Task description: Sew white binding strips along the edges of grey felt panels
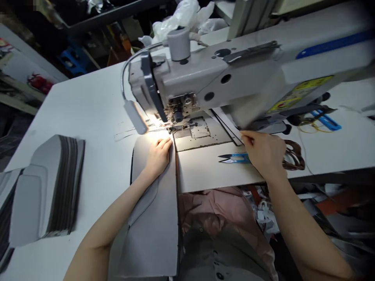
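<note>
The step appears to be lining up the flat, grey, soft-looking panel beneath the left hand, pressed down with fingers nearly together, while the right hand seems to pinch a narrow white-and-black strip. The next move likely calls for a steady left palm; the panel's long axis runs from the lap past that hand, far end pointing toward the grey metal sewing machine's needle area.

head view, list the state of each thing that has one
left hand, resting on the grey panel
right hand, fingers closed on a pale strip
lamp, lit
thread snips, blades parted
grey pieces, stacked
sewing machine, running or stopped unclear
</note>
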Demonstrator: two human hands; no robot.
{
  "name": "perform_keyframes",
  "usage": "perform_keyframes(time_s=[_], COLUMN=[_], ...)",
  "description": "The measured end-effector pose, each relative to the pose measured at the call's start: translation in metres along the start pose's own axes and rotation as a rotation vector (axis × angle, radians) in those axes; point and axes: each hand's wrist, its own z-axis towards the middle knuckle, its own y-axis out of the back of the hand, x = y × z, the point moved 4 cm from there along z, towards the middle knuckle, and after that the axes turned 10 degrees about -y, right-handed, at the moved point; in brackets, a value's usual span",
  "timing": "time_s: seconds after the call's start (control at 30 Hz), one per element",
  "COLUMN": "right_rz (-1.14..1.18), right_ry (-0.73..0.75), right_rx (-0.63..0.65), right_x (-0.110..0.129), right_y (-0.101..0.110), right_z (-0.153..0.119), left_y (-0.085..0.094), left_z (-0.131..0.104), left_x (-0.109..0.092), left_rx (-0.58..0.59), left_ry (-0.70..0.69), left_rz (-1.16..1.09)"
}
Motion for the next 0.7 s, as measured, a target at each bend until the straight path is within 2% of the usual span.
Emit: perform_keyframes(time_s=[0.03, 0.07, 0.13, 0.2, 0.23, 0.27, 0.3, 0.33, 0.4, 0.47, 0.57, 0.7], right_rz=[0.221, 0.458, 0.842, 0.992, 1.012, 1.017, 1.015, 1.003, 0.925, 0.757, 0.448, 0.240], right_ry=[-0.037, -0.086, -0.153, -0.145, -0.109, -0.053, 0.016, 0.100, 0.320, 0.566, 0.832, 0.959], right_rx=[0.046, 0.156, 0.541, 0.940, 1.039, 1.045, 0.966, 0.824, 0.505, 0.294, 0.150, 0.026], right_x=[0.003, 0.008, 0.031, 0.062, 0.077, 0.089, 0.099, 0.108, 0.120, 0.131, 0.144, 0.150], right_y=[-0.004, -0.012, -0.035, -0.056, -0.062, -0.067, -0.069, -0.069, -0.068, -0.070, -0.083, -0.092], right_z=[-0.005, -0.014, -0.044, -0.083, -0.099, -0.109, -0.112, -0.109, -0.092, -0.072, -0.053, -0.055], left_y=[0.000, 0.000, 0.001, 0.002, 0.002, 0.002, 0.002, 0.001, 0.002, 0.003, 0.007, 0.011], left_z=[0.000, -0.001, -0.001, -0.002, -0.002, -0.002, -0.002, -0.003, -0.005, -0.007, -0.009, -0.005], left_x=[0.000, -0.001, -0.002, -0.002, -0.002, -0.002, -0.001, 0.000, 0.004, 0.008, 0.009, 0.003], left_rx=[-0.002, -0.004, -0.011, -0.022, -0.032, -0.044, -0.058, -0.078, -0.141, -0.218, -0.267, -0.179], left_ry=[0.004, 0.007, 0.008, 0.001, 0.000, -0.001, 0.003, 0.013, 0.062, 0.133, 0.164, 0.087], left_rz=[0.007, 0.012, 0.016, 0.008, 0.000, -0.012, -0.031, -0.056, -0.110, -0.168, -0.242, -0.315])
